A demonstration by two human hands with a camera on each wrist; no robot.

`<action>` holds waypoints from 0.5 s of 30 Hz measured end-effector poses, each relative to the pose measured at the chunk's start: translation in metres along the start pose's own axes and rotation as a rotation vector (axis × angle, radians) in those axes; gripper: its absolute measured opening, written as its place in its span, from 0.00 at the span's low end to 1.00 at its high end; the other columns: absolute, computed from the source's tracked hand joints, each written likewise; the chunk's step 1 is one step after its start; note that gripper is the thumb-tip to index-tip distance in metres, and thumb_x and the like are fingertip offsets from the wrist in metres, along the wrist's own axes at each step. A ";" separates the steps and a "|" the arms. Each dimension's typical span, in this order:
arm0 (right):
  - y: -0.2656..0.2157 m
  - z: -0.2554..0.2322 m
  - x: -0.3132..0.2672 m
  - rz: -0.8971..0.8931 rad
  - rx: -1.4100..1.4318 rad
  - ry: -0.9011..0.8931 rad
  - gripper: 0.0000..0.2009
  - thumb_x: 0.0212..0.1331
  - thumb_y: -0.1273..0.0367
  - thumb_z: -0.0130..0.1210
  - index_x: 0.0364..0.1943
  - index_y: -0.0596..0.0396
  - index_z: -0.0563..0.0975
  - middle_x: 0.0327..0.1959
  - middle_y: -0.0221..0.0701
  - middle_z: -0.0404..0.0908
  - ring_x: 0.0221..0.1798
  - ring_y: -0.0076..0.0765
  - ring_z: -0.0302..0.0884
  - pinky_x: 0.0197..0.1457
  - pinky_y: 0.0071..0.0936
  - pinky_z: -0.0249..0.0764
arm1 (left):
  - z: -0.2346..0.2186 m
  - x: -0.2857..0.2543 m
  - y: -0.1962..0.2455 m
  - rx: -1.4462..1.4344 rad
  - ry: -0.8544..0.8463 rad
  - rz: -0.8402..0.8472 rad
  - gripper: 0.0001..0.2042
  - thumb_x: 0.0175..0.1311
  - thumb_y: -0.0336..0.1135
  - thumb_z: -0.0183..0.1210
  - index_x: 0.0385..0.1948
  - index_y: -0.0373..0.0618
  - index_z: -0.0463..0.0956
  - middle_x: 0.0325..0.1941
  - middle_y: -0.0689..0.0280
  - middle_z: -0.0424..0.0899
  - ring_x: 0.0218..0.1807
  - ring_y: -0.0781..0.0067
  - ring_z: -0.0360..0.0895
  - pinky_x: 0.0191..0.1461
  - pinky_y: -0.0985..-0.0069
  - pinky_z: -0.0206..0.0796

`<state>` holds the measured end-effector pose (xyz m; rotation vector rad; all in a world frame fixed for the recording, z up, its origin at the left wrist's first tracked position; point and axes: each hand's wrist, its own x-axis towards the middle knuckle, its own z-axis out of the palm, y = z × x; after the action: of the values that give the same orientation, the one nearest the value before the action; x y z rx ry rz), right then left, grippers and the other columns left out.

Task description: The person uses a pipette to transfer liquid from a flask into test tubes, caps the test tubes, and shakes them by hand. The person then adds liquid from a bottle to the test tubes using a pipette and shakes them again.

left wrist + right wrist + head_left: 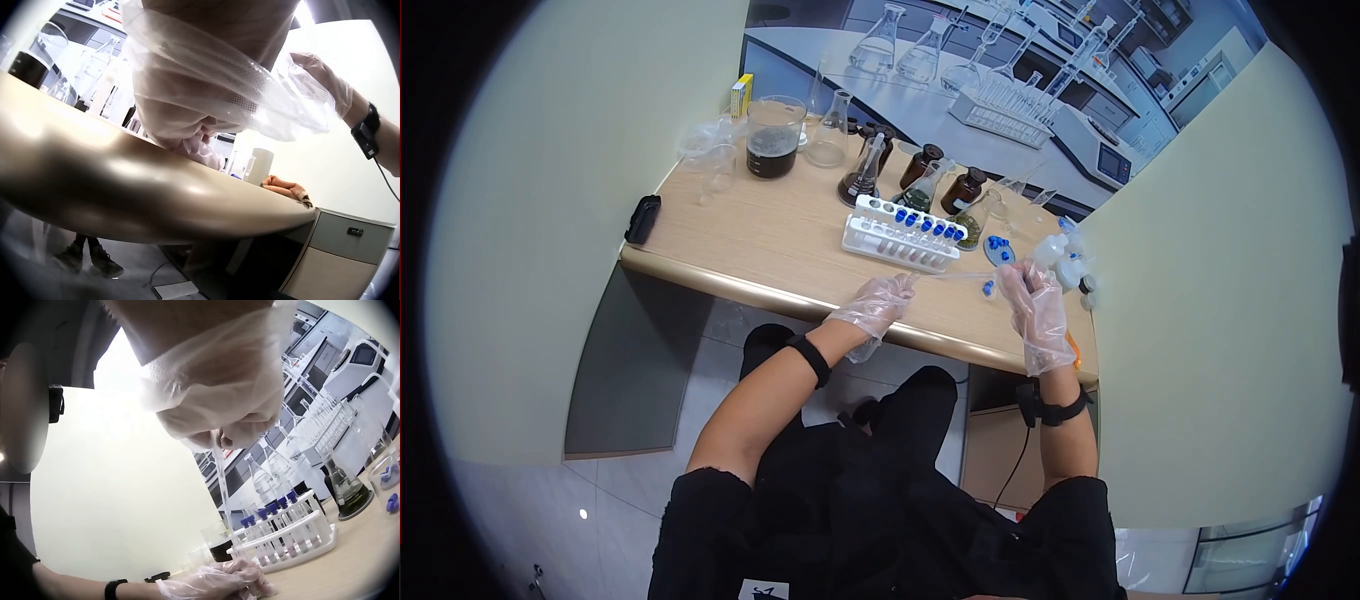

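My left hand (878, 302), in a thin clear plastic glove, curls its fingers at the table's front edge. It grips a small clear tube (914, 278), mostly hidden by the glove. To the right, my gloved right hand (1036, 305) is raised and pinches a slender clear plastic dropper (222, 481). The dropper slants from the right fingers towards the left hand. Just beyond the left hand stands a white test tube rack (900, 252). Several of its tubes carry blue stoppers (272, 508) and hold a little pinkish content. Loose blue stoppers (988, 288) lie near the right fingers.
Conical flasks with dark contents (916, 200) and brown bottles (965, 190) stand behind the rack. A beaker of dark liquid (772, 160) is at the back left. A small dish of blue stoppers (999, 252) and white plastic bottles (1060, 258) are on the right. An orange item (286, 186) lies near the right edge.
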<state>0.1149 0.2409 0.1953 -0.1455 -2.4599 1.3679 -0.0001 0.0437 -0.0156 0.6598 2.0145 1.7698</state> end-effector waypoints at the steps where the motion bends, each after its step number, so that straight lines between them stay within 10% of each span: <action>1: -0.001 0.000 0.000 -0.020 -0.032 0.005 0.16 0.72 0.58 0.63 0.30 0.53 0.78 0.25 0.16 0.68 0.27 0.13 0.59 0.28 0.21 0.55 | -0.001 -0.003 0.004 0.015 -0.004 0.000 0.18 0.77 0.33 0.56 0.65 0.44 0.76 0.35 0.73 0.77 0.36 0.81 0.70 0.41 0.76 0.68; 15: -0.011 0.003 -0.003 -0.073 -0.152 -0.001 0.22 0.73 0.56 0.63 0.22 0.52 0.73 0.20 0.17 0.64 0.25 0.15 0.55 0.26 0.26 0.53 | -0.003 -0.005 0.007 0.273 0.062 0.186 0.20 0.78 0.35 0.55 0.68 0.48 0.76 0.36 0.66 0.81 0.34 0.75 0.73 0.41 0.72 0.71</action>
<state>0.1173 0.2318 0.2026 -0.0888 -2.5425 1.1517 0.0037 0.0392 -0.0082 0.9117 2.3287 1.6448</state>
